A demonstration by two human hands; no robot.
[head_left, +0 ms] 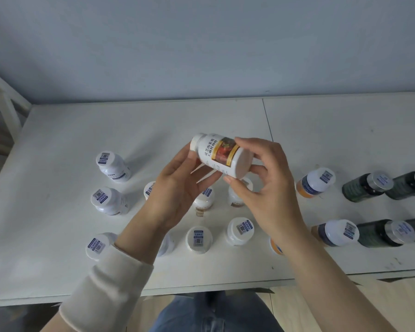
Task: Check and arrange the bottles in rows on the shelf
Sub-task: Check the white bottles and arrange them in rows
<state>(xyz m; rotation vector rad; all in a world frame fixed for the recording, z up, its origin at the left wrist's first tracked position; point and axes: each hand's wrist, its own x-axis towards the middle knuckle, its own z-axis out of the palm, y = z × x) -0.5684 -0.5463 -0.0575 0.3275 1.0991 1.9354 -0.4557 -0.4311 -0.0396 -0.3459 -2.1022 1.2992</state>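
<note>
Pale wall [201,44] behind a white shelf [58,130]. Standing on the shelf in loose rows: white-capped white bottles [110,200] at left and centre, orange-bodied bottles [315,182] right of centre, dark green bottles [367,185] at far right. Above the central bottles, the left hand [177,188], in a cream sleeve [106,283], and the right hand [268,188] hold one white labelled bottle [222,154] on its side, clear of the shelf. Left fingers [209,176] curl round its cap end; right fingers [249,143] and thumb pinch its base end, which faces the camera.
</note>
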